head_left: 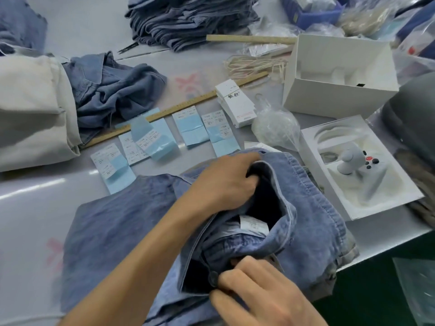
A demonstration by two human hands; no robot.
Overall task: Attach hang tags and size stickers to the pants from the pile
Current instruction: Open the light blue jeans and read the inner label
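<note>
A pair of blue denim pants (113, 222) lies on the table in front of me, its waistband pulled open so a white care label (254, 225) shows inside. My left hand (226, 182) grips the far edge of the waistband. At the near edge my right hand (259, 292) pinches the waistband beside a dark button (213, 278). Several blue sheets of size stickers (162, 137) lie in a row beyond the pants. A stack of white hang tags (236, 103) sits to their right, with a bundle of pale strings (254, 64) behind it.
A folded pile of denim pants (193, 20) stands at the back. Loose denim (113, 88) and cream fabric (33, 109) lie left. Two wooden rulers (179, 108), an open white box (339, 74), a tray with a white device (355, 165), and plastic bags (275, 125) crowd the right.
</note>
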